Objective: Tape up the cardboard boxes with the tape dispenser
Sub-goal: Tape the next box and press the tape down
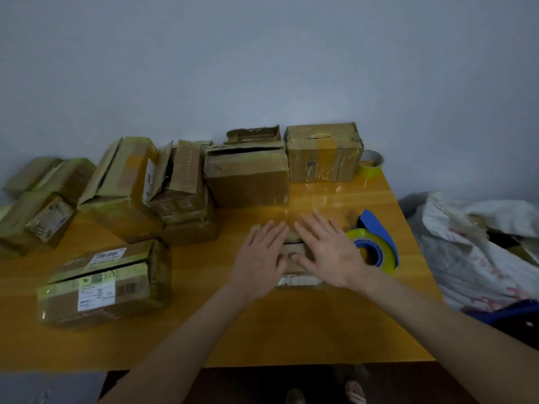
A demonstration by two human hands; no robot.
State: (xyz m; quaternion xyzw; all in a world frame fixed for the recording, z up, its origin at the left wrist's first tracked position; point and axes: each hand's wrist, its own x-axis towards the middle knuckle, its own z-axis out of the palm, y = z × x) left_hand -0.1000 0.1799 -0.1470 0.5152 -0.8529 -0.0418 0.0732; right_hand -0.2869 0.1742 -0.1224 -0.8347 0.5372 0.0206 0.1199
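At the near edge, the bare orange wooden counter (pixel 262 330) is crossed by two forearms. Further in, the left hand (pixel 262 252) and the right hand (pixel 323 249) are laid flat on a small box (pixel 294 269) of worn brown cardboard, with the fingers straight and slightly spread; most of its top is hidden by them, and only a white label at its near edge can be made out. Just beside the right hand, the tape dispenser (pixel 376 243) is set on the counter: curved blue plastic around a glossy yellowish roll. To the left, well apart, a labelled box (pixel 108 284) wrapped in shiny tape is seen. Behind it, a crowd of open boxes (pixel 175 182) with bent, ragged flaps is piled along the back. A taped box (pixel 323 153) is stood at the far right, with a spare roll of tape (pixel 371 164) just beside it. Off the counter's right side, a crumpled white sack (pixel 466 243) is heaped. A plain grey wall (pixel 262 53) is seen behind.
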